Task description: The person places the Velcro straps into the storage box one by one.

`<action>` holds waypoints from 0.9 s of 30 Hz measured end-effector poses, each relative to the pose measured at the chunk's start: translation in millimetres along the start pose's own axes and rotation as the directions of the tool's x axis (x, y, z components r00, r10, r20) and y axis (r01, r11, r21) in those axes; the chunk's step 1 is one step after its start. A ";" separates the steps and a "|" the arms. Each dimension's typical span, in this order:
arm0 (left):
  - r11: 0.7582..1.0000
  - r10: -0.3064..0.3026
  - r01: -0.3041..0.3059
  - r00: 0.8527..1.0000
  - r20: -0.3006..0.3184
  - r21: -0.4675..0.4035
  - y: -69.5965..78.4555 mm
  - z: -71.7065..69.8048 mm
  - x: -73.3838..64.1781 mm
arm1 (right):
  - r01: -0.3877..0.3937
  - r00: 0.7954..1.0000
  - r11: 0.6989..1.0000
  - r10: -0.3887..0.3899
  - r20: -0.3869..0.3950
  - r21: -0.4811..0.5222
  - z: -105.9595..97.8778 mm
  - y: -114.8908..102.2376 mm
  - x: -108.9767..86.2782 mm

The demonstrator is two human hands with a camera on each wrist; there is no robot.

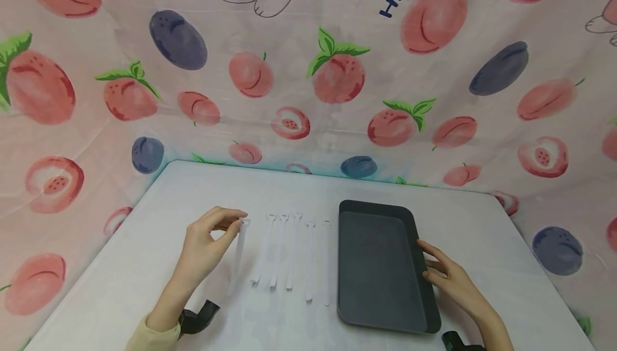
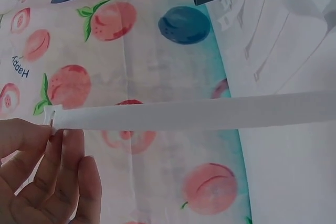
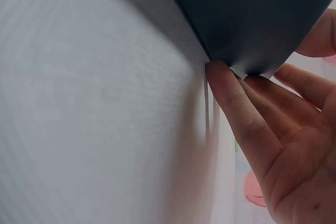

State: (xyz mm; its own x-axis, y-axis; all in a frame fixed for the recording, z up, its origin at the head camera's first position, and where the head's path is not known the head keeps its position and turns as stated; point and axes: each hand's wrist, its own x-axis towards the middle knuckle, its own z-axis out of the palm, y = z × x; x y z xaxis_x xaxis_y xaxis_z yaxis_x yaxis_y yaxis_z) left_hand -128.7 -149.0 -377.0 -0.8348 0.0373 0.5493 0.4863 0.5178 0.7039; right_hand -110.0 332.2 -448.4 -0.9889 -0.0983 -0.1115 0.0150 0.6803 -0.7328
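In the head view my left hand (image 1: 208, 238) pinches the top end of a white flat strip (image 1: 237, 260), which hangs down over the table. Up close in the left wrist view, the strip (image 2: 173, 115) has a small slotted tab beside the thumb and fingertips of the left hand (image 2: 47, 177). At the right side of a dark grey rectangular tray (image 1: 376, 265), my right hand (image 1: 450, 276) touches the rim with fairly straight fingers. In the right wrist view, fingertips of the right hand (image 3: 283, 124) meet the tray's outer side (image 3: 252, 14) close to the tabletop.
Several more white strips (image 1: 289, 254) lie side by side between the left hand and the tray. The white table (image 1: 270, 179) ends at a fruit-printed cloth (image 1: 289, 72) behind and at the sides. Black wrist devices (image 1: 198, 319) show near both wrists.
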 end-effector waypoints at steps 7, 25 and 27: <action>1.000 0.026 -0.026 1.000 -0.006 0.009 6.9 -1.4 -1.2 | -0.003 1.000 1.000 0.003 0.004 0.002 0.9 -0.3 0.7; 0.996 0.084 -0.083 0.996 0.017 -0.041 20.1 4.5 -5.6 | 0.010 1.000 1.000 -0.010 -0.001 -0.017 -0.1 -1.2 -0.9; 0.995 0.087 -0.085 0.996 0.034 -0.047 21.3 7.2 -6.1 | 0.016 1.000 1.000 -0.016 -0.004 -0.017 -0.5 -1.5 -1.1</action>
State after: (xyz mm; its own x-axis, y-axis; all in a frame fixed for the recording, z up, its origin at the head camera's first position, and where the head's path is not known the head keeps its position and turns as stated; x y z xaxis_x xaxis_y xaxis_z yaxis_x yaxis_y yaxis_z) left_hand -115.1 -132.1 -368.6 -0.7977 0.1116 0.5926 0.5673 0.4721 0.6747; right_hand -109.0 331.6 -446.8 -0.9896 -0.1063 -0.0967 -0.0036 0.6910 -0.7228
